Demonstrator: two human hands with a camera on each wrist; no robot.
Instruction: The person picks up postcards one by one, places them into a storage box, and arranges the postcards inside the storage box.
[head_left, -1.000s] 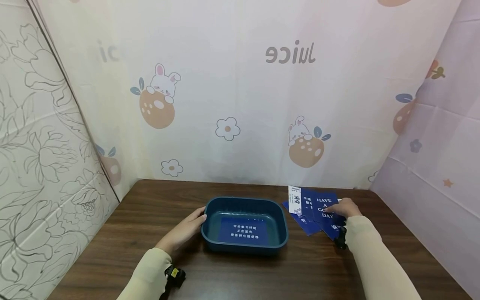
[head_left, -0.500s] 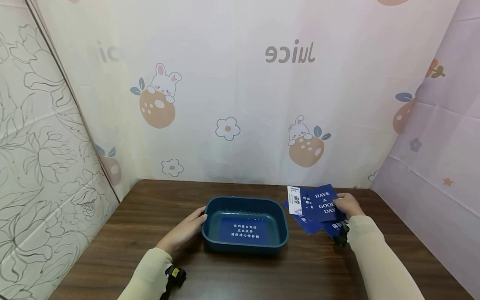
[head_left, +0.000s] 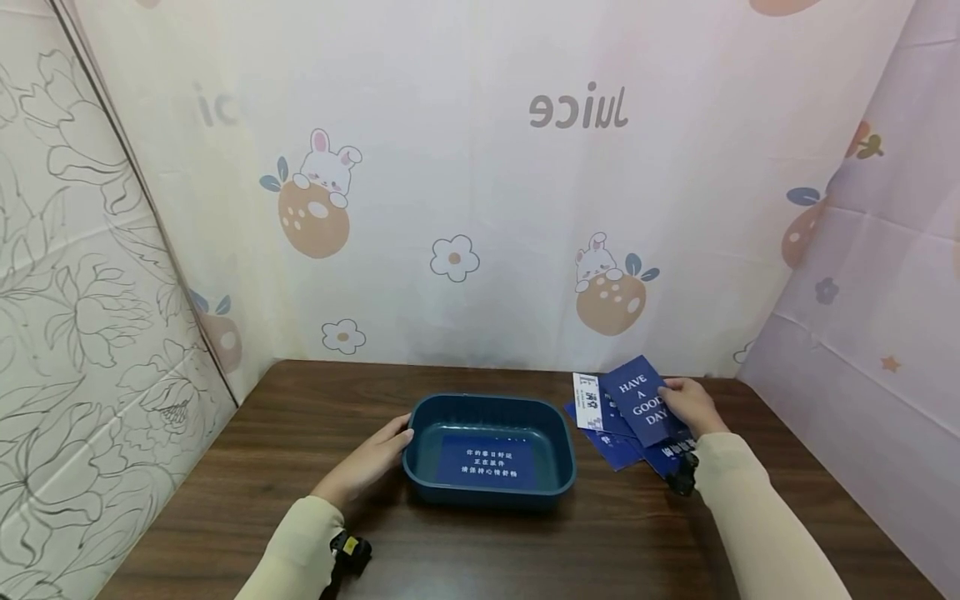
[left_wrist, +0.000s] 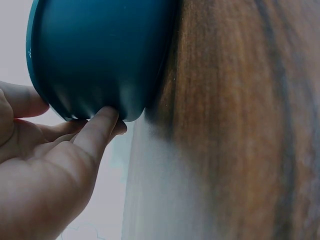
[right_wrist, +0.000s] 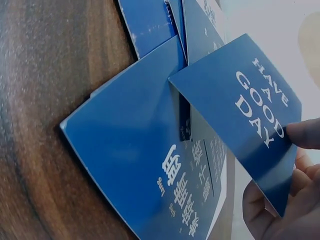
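Note:
My left hand (head_left: 369,460) holds the left end of a dark teal plastic basin (head_left: 491,498). In the left wrist view, its fingers (left_wrist: 102,129) touch the basin's outer wall, with a digit at the rim. Inside the basin a dark blue card (head_left: 487,463) with white characters lies flat. My right hand (head_left: 692,406) pinches the right edge of a blue card reading "HAVE A GOOD DAY" (head_left: 639,402). That card is raised and tilted above several overlapping cards; in the right wrist view, a blue card with white characters (right_wrist: 125,135) lies under it.
The loose cards, one a white-and-blue card (head_left: 587,402), are spread on the brown wooden table (head_left: 315,400) right of the basin. A patterned curtain (head_left: 465,175) hangs along the table's back edge, with further hangings at both sides.
My right hand has picked the "HAVE A GOOD DAY" card up off the pile, tilting it and shifting it slightly left. My left hand and the basin have stayed in place.

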